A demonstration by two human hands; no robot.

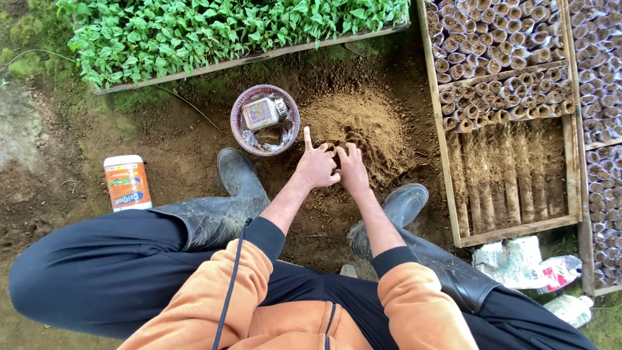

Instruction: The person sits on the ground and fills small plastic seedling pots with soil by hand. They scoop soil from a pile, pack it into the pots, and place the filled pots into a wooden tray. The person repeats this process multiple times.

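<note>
Person crouches over bare ground, view straight down. Both hands meet at the near edge of a soil mound point(363, 126). Left hand point(315, 167) lies palm down on the dirt, fingers spread, index finger stuck out toward a bowl; grips nothing. Right hand point(353, 170) sits just beside it, touching it, fingers loosely spread and pressed into the loose soil; nothing clearly held, though whether any soil is pinched under the fingers I cannot tell.

The soil mound sits between the round bowl point(265, 120) on its left and a wooden tray point(509, 116) on its right. Bowl holds a small jar lying on its side plus some dirt. Tray's upper part is packed with small rolled pots, lower part holds only rows of soil.

Seedling flat point(214, 32) of green plants at top. White-and-orange container point(127, 182) lies on the ground at left. Rubber boots point(241, 174) flank the hands. Plastic bags point(518, 262) lie lower right.
</note>
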